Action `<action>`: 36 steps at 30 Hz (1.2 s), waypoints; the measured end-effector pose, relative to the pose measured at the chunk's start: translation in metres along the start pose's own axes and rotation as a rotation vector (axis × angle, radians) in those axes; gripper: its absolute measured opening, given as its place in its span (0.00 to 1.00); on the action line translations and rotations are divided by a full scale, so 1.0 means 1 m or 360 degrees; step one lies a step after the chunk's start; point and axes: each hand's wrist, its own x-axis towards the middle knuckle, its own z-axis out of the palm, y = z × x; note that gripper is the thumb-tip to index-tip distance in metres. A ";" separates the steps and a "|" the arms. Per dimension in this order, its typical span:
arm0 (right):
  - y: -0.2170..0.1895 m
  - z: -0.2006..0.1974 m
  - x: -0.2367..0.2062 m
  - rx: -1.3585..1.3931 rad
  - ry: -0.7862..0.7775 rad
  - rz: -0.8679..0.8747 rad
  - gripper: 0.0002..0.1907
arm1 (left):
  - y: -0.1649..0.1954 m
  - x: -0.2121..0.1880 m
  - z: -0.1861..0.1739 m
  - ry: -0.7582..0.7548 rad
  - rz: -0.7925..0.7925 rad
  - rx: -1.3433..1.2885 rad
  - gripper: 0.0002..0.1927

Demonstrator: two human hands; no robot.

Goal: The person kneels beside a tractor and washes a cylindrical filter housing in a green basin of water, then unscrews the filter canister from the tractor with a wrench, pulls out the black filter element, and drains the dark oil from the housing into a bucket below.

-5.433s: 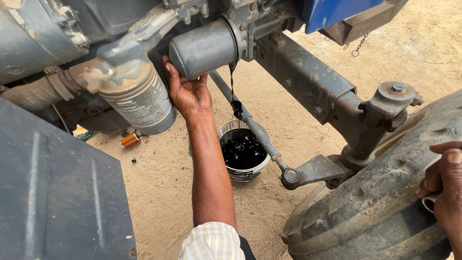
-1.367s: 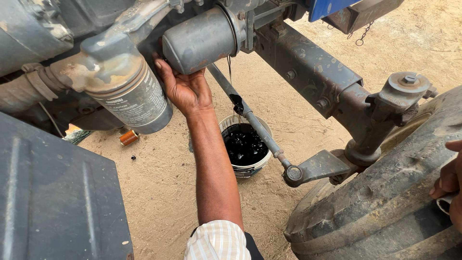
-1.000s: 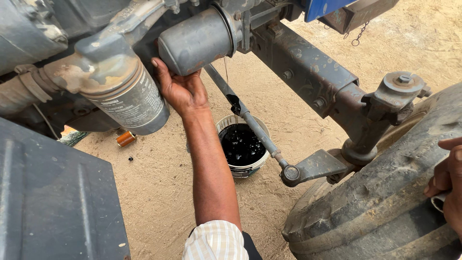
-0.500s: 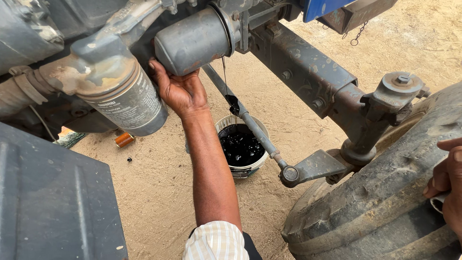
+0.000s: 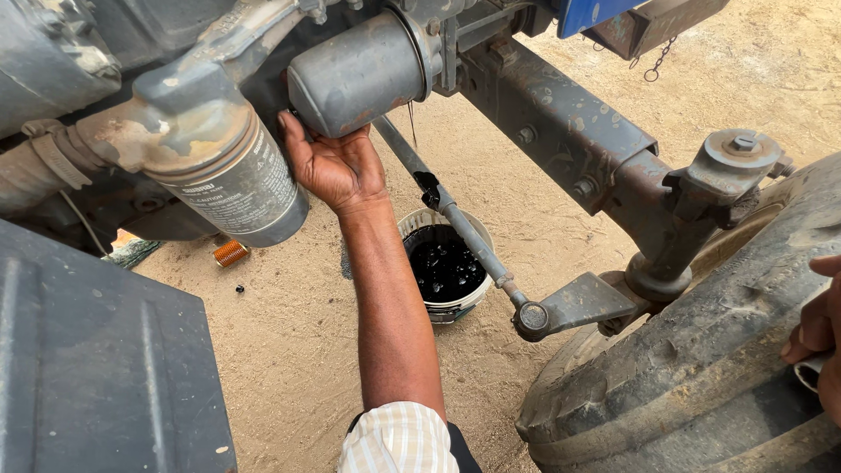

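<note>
1. Little has shifted since the frame five seconds back: our left hand [image 5: 337, 166] stays under the grey canister [image 5: 359, 74], only now the thick black stream from it has thinned to a fine thread, and our view has drifted slightly right.
2. Head view, left side: we cup the underside of the horizontal grey canister with the left palm up, fingers curled round its near end (a grasp from below, not a full wrap). Our bare forearm runs down to a checked cuff [image 5: 399, 438] at the bottom edge.
3. Just left of that hand hangs a second, upright cylinder, the labelled filter [image 5: 236, 188], fixed under a rusty grey housing. It is near our hand but apart from it.
4. Below the canister, a white bucket [image 5: 444, 311] stands on the sandy ground [image 5: 298, 350], holding black oil. A steel steering rod [image 5: 464, 232] crosses above its rim, smeared with oil at one spot.
5. Right side: our right hand [image 5: 815, 337] rests on the tyre [image 5: 701, 368], fingers bent over the tread; it also holds something pale at the frame edge, though we cannot tell what.
6. Small orange part [image 5: 230, 254] lies on the sand beneath the labelled filter.
7. Dark sheet-metal panel [image 5: 96, 368] fills the lower left corner.
</note>
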 end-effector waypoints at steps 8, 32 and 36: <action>-0.077 -0.010 0.055 0.0859 -0.2369 0.1423 0.37 | 0.000 -0.003 0.002 -0.0055 0.0041 0.0090 0.22; -0.040 -0.007 0.044 0.0776 -0.2148 0.0640 0.24 | 0.002 -0.003 -0.003 -0.0077 -0.0011 -0.0122 0.26; -0.042 -0.010 0.044 0.0711 -0.2100 0.0609 0.23 | 0.001 -0.008 0.005 -0.0176 0.0131 0.0153 0.36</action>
